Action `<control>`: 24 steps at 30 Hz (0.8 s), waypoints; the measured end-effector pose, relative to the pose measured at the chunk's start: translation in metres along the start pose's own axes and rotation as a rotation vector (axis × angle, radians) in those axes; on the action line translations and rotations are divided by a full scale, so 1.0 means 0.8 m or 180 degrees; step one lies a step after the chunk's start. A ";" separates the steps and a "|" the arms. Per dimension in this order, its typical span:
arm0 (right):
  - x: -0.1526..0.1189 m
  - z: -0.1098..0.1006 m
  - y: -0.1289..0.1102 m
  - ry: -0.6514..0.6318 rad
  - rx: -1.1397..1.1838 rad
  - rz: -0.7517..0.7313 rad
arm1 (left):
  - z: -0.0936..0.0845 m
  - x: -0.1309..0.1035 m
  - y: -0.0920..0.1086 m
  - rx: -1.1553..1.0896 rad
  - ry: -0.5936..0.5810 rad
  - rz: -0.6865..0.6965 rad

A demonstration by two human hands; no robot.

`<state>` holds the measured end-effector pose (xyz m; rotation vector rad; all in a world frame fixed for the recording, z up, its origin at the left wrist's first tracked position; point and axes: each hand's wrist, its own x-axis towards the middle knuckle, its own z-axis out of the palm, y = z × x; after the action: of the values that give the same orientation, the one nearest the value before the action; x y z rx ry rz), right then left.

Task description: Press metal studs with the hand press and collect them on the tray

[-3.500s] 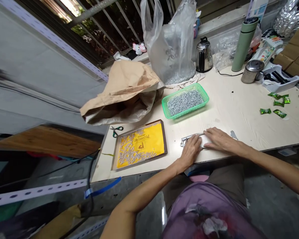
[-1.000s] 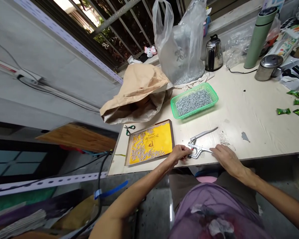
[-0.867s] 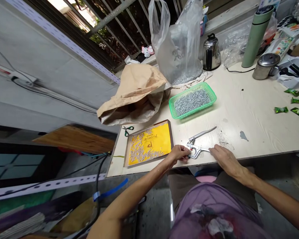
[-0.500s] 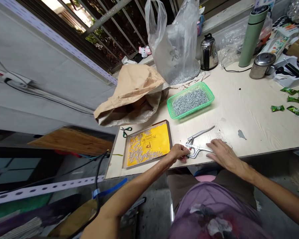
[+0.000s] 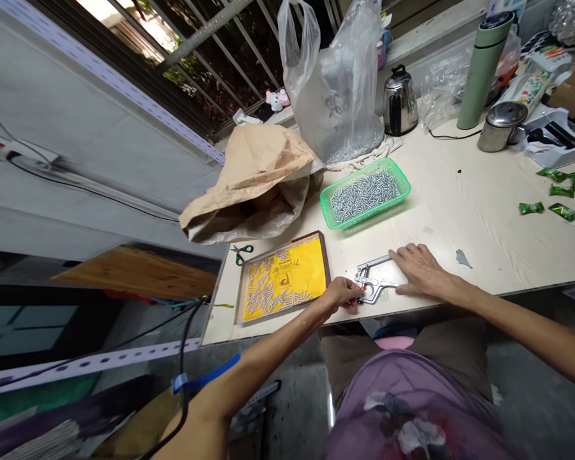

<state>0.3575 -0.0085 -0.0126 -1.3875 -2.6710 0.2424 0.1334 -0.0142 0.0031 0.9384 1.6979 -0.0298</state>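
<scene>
Silver spring-loaded hand pliers (image 5: 374,282) lie flat near the table's front edge, their head to the left. My right hand (image 5: 420,267) spans the two handles, fingers over the upper one and thumb at the lower one. My left hand (image 5: 345,294) pinches at the head of the pliers, by a small red spot; what sits between its fingertips is too small to make out. Left of it, a shallow tray (image 5: 322,259) with a yellow lining (image 5: 311,262) holds many small metal pins (image 5: 273,297). Behind the pliers stands a green plastic basket (image 5: 333,223) full of similar metal pins (image 5: 364,195).
Dark-handled scissors (image 5: 241,254) lie behind the tray's left corner. An open brown paper bag (image 5: 263,166), a plastic bag (image 5: 338,96) and a steel kettle (image 5: 401,102) stand at the back. To the right are green-wrapped sweets (image 5: 563,190), a metal mug (image 5: 501,128) and a green flask (image 5: 483,73).
My right hand has moved up and forward onto both handles. The upper handle has swung down towards the lower one. My left hand stays at the head of the pliers.
</scene>
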 end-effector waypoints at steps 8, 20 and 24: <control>-0.008 -0.005 -0.013 0.0048 0.0132 -0.0033 | 0.013 -0.023 0.000 0.1904 0.1180 0.1485; -0.031 -0.001 -0.002 -0.0003 0.0309 0.0117 | 0.036 0.026 0.030 0.2825 0.0324 0.3647; -0.031 -0.003 0.001 0.0009 0.0332 0.0162 | 0.041 0.023 0.036 0.2919 0.0322 0.3603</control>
<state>0.3727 -0.0284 -0.0114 -1.4243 -2.5827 0.3789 0.1763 0.0002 -0.0115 2.5012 0.9710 -0.0033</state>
